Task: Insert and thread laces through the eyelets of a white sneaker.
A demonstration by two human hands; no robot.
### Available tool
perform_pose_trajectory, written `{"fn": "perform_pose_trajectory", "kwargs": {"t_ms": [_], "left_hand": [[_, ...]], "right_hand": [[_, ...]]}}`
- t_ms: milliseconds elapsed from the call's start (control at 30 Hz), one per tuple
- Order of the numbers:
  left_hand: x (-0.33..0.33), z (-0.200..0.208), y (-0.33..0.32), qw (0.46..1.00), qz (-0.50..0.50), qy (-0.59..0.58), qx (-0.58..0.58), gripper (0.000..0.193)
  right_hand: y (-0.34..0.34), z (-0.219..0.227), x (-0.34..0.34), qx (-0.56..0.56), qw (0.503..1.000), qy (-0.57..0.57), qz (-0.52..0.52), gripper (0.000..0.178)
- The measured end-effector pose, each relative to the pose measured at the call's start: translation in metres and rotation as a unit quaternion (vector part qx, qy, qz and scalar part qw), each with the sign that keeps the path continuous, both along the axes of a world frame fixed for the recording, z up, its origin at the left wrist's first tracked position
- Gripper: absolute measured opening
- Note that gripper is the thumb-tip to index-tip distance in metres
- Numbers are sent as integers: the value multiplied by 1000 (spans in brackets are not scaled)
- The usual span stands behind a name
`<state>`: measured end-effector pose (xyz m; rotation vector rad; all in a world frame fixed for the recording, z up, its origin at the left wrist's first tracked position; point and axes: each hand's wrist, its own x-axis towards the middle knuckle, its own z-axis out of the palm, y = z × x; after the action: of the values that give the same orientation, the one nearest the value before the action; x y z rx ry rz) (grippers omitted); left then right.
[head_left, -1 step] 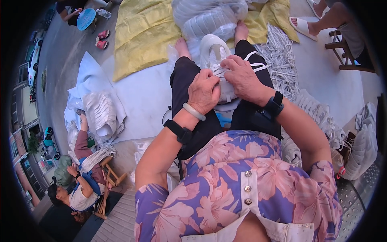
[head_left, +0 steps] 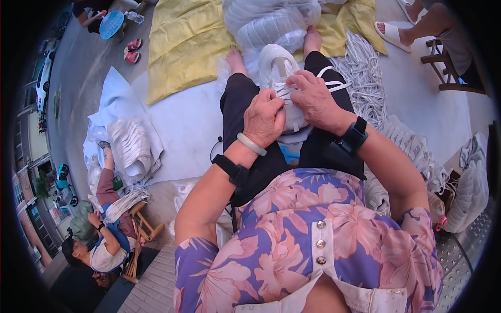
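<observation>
A white sneaker (head_left: pixel 275 58) rests between my knees, its toe pointing away from me. My left hand (head_left: pixel 265 117) is closed at the left side of the lacing, fingers curled inward; the fingertips are partly hidden. On the right side, my right hand (head_left: pixel 315 101) bends over the eyelets with thumb and fingers pinched together. Between both hands runs a white shoelace (head_left: pixel 283 91), threaded across the tongue. One loose length of lace (head_left: pixel 334 85) loops out past my right hand over my right thigh. The heel end sits beneath my wrists.
A heap of white laces (head_left: pixel 362 78) lies right of my leg. Plastic-wrapped white shoes (head_left: pixel 274 26) stand beyond my feet on yellow sheeting (head_left: pixel 182 47). More shoes (head_left: pixel 407 146) are stacked at my right. A co-worker (head_left: pixel 107 250) sits at left; another person's legs (head_left: pixel 417 34) show at right beside a wooden stool (head_left: pixel 443 68).
</observation>
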<state>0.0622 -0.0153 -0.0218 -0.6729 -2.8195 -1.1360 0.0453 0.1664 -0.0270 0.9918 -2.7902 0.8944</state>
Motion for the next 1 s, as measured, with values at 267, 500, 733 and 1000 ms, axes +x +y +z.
{"fn": "perform_pose_trajectory", "kwargs": {"t_ms": [267, 500, 733, 1000], "left_hand": [[0, -4, 4, 1000, 14, 15, -5, 15], [3, -2, 6, 999, 29, -19, 2, 15], [3, 0, 7, 999, 26, -13, -35, 14], [5, -2, 19, 990, 32, 60, -125, 12]], "right_hand": [[2, -10, 6, -33, 999, 29, -27, 12], [5, -19, 9, -58, 997, -9, -58, 10], [-4, -19, 11, -77, 994, -25, -79, 9], [0, -7, 10, 4, 995, -82, -50, 11]]}}
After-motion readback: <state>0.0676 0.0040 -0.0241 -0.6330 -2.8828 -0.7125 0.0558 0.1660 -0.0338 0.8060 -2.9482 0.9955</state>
